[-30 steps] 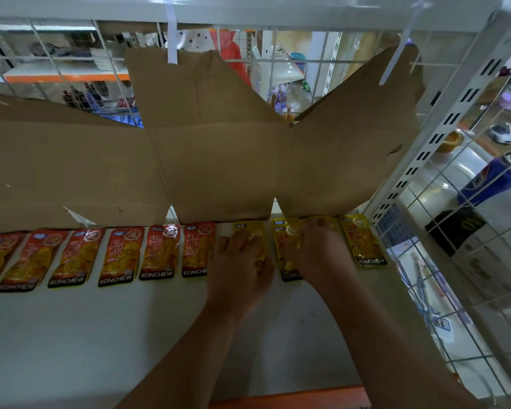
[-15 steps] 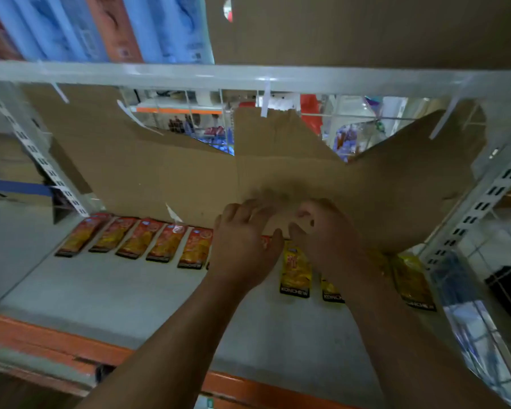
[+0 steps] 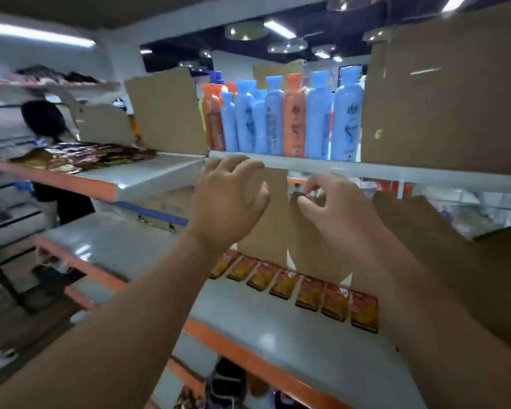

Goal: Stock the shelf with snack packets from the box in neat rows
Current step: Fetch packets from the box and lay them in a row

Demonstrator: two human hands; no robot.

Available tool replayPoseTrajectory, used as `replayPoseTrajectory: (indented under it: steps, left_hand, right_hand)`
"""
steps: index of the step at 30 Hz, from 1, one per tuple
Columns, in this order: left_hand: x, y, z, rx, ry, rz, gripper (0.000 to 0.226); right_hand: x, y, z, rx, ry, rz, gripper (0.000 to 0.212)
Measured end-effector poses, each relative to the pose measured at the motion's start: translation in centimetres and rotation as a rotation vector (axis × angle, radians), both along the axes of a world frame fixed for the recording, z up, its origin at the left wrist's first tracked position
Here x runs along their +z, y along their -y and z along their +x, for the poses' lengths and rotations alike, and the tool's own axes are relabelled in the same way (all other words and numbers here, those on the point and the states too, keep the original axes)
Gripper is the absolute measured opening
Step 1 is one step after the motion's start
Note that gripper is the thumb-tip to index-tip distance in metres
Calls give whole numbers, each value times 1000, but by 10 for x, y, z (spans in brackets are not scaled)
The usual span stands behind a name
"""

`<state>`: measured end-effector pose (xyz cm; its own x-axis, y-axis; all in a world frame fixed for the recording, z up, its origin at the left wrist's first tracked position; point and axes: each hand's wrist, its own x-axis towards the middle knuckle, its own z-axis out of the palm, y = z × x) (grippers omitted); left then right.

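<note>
Both hands hung in the air before the shelf point(image 3: 263, 335) with no packet plainly in them. I judged the step to be the gap between two placements, with the next packet not yet fetched. The left hand point(image 3: 227, 202), at 9 o'clock of the view's centre, had its fingers loosely curled round nothing. The right hand point(image 3: 334, 211), at 3 o'clock, held its fingers bent with thumb and forefinger close together; whether they pinched anything small I could not tell. The snack packets point(image 3: 295, 287) lay flat at 5 o'clock, red-orange, side by side in one row along the back of the shelf, at the foot of the cardboard backing point(image 3: 266, 225). The next move, as I read it, called for a reach to the box for more packets, but the box could not be picked out for sure. A blue-striped carton point(image 3: 165, 205) sat at 9 o'clock and a tall cardboard sheet point(image 3: 443, 113) stood at 2 o'clock. Blue and orange bottles point(image 3: 278, 119) stood at 12 o'clock on the upper shelf point(image 3: 366, 169), whose edge ran just above the hands and could catch a knuckle. A heap of dark packets point(image 3: 80, 156) lay at 10 o'clock, with another person point(image 3: 45, 119) behind it, blurred.
</note>
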<state>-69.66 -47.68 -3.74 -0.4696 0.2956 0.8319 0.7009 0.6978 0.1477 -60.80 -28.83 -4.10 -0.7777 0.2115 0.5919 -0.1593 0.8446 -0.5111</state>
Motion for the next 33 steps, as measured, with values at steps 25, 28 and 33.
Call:
replayPoseTrajectory:
  steps: [25, 28, 33]
  left_hand:
    - [75, 385, -100, 309, 338, 54, 36]
    - [83, 386, -141, 335, 327, 20, 35]
    - [96, 372, -209, 352, 402, -4, 37]
  right_hand:
    - [112, 295, -194, 319, 85, 110, 7]
    - [121, 293, -239, 311, 78, 149, 8]
    - [132, 284, -307, 303, 86, 162, 10]
